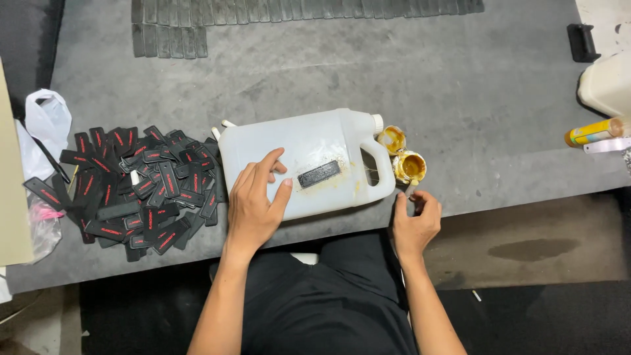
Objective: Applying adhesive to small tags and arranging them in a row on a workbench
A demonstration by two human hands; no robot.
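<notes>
Bare desk (368, 72) lies open beyond the white jug (309, 161). Left of it, a label pile (135, 187) blocks passage; two glue pots (402, 154) crowd its right end.

On the grey table (460, 85) I see a heap of black tags with red marks (131, 187) at the left, a white plastic bag (47, 118) beyond it, rows of black strips (263, 13) at the far edge, and a yellow tube (591, 131) at the right.
</notes>
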